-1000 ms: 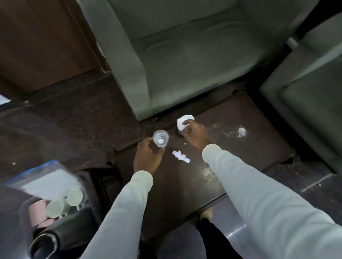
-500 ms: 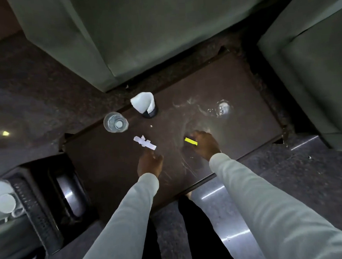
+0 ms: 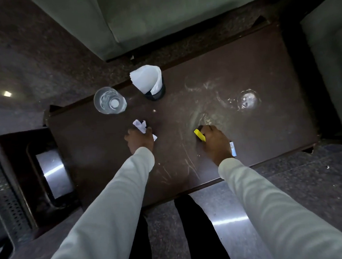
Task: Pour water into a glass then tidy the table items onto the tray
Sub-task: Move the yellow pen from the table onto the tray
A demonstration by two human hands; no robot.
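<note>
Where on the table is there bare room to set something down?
Free: the table far-right stretch beyond the wet patch, and the near-left corner below the glass. Crowded: around the glass, napkin cup and left hand.

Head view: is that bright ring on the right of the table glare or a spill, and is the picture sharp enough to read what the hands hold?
Head view: the ring looks like wet smears catching overhead light; cannot tell for sure. Dim, slightly soft, wide-angle stretched sleeves. Left hand on crumpled white paper, right hand holds a yellow strip.
</note>
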